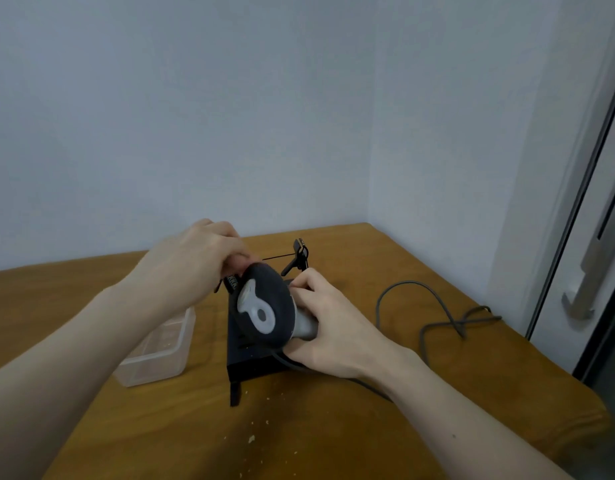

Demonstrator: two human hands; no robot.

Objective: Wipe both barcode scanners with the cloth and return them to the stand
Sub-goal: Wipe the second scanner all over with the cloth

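Note:
A dark grey barcode scanner (264,306) with a light grey top panel is held over the black stand (250,367) in the middle of the wooden table. My right hand (330,327) grips its light grey handle from the right. My left hand (198,265) pinches the far top edge of the scanner head, beside a patterned strap. The scanner's grey cable (434,306) runs off to the right. No cloth and no second scanner show in this view.
A clear plastic box (160,351) sits just left of the stand. A small black bracket (297,258) stands behind the scanner. The cable loops across the right side of the table (333,445). Crumbs lie near the front. Walls close the corner behind.

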